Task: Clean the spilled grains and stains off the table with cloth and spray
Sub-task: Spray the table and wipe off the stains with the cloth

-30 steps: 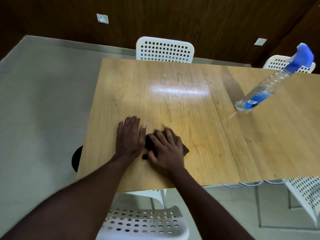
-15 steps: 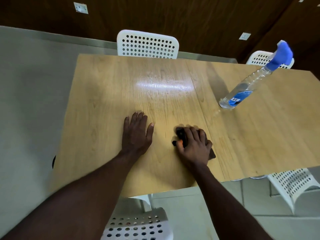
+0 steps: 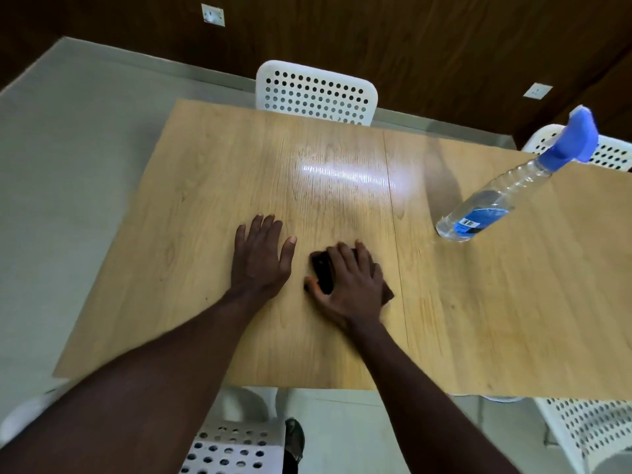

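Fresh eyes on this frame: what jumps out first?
Two hands near the middle of the table: the right hand presses a dark cloth onto the wood, and the left hand lies flat beside it. Next, the clear spray bottle with its blue head, standing on the table's right side.

4 white holey chairs here: far chair, far-right chair, near chair, near-right chair. Dark wood wall has a left socket and right socket, grey floor below.

The person is working bare-armed down to the left hand and the right hand, and is wearing what looks like a dark shoe, partly hidden.
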